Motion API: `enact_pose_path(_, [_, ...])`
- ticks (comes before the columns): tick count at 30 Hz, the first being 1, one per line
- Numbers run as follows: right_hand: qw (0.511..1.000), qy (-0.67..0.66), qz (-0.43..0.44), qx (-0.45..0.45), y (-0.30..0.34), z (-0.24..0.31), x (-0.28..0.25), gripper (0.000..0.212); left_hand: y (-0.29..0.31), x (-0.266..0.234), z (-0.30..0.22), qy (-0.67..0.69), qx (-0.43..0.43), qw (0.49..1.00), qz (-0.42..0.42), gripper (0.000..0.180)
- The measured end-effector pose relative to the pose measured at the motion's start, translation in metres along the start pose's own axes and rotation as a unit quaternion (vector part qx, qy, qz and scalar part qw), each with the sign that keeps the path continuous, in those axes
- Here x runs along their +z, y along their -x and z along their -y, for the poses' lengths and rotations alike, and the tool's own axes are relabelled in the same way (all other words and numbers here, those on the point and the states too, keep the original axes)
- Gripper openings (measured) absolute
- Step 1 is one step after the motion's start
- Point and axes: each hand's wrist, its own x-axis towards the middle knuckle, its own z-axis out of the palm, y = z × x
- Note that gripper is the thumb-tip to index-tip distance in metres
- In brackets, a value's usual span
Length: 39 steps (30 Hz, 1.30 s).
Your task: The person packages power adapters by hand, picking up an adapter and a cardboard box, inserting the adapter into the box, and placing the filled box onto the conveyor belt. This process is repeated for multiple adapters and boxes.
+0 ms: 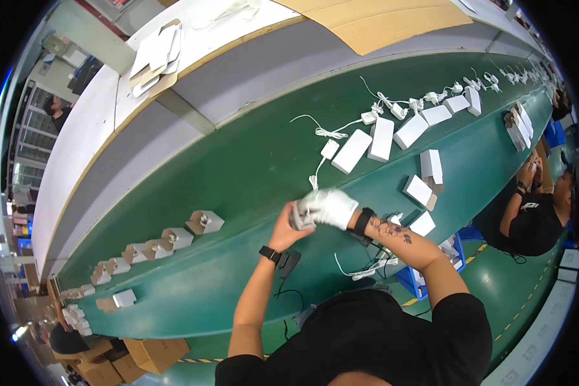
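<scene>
Both hands on one grey box (298, 219): left hand (288, 226) clasps it, right hand (331, 207) (white glove) pinches top, above green tabletop (251, 161).

Single head-worn fisheye view, looking steeply down (edges bending), close over the green conveyor belt (251, 161)

A long green counter (251, 161) runs across the view. White boxes (381, 138) lie in a row toward its right end, with white chargers and cables (328, 132) just beside them. Small grey open cartons (204, 222) line the left stretch. A brown cardboard sheet (379, 22) rests on the shelf above. Another person (531, 219) sits at the right, and brown cartons (154, 352) stand below
</scene>
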Motion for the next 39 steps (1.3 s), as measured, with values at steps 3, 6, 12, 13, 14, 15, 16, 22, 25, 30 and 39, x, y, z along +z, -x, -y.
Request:
enact_pose_path(3, [0.940, 0.055, -0.224, 0.253, -0.024, -0.056, -0.009, 0.021, -0.021, -0.038, 0.014, 0.103, 0.073, 0.978, -0.168, 0.071])
enact_pose_path(6, [0.899, 0.183, -0.117, 0.380, -0.062, -0.118, 0.007, 0.023, -0.026, -0.093, 0.063, 0.065, 0.086, 0.953, -0.283, 0.081])
enact_pose_path(12, [0.846, 0.309, 0.036, 0.434, -0.097, -0.163, 0.048, 0.036, 0.013, -0.080, 0.066, -0.054, 0.036, 0.940, -0.334, 0.097])
enact_pose_path(13, [0.851, 0.273, 0.007, 0.449, -0.100, -0.167, 0.052, 0.039, 0.024, -0.070, 0.045, -0.077, -0.021, 0.921, -0.381, 0.100])
enact_pose_path(14, [0.855, 0.236, -0.024, 0.461, -0.102, -0.169, 0.055, 0.043, 0.035, -0.060, 0.028, -0.038, -0.041, 0.913, -0.405, 0.096])
enact_pose_path(15, [0.855, 0.199, -0.059, 0.475, -0.105, -0.172, 0.054, 0.048, 0.043, -0.052, 0.013, -0.001, -0.057, 0.903, -0.425, 0.092])
enact_pose_path(16, [0.853, 0.198, -0.068, 0.479, -0.105, -0.172, 0.056, 0.048, 0.054, -0.043, 0.005, 0.020, -0.052, 0.896, -0.440, 0.085])
enact_pose_path(22, [0.677, -0.622, -0.306, 0.249, -0.075, -0.082, 0.037, 0.046, 0.089, 0.000, -0.014, 0.249, -0.109, 0.921, -0.279, 0.060])
enact_pose_path(25, [0.384, -0.874, -0.275, 0.115, -0.042, -0.049, 0.028, 0.042, 0.051, 0.038, -0.026, 0.506, -0.131, 0.847, -0.096, 0.056])
enact_pose_path(30, [0.432, -0.868, -0.218, 0.112, 0.009, 0.005, 0.016, 0.034, -0.020, 0.044, -0.010, 0.656, -0.097, 0.695, -0.278, 0.053])
enact_pose_path(39, [0.765, -0.510, -0.351, 0.178, 0.051, 0.024, 0.019, 0.040, -0.049, 0.091, -0.081, 0.477, -0.011, 0.876, -0.074, 0.051])
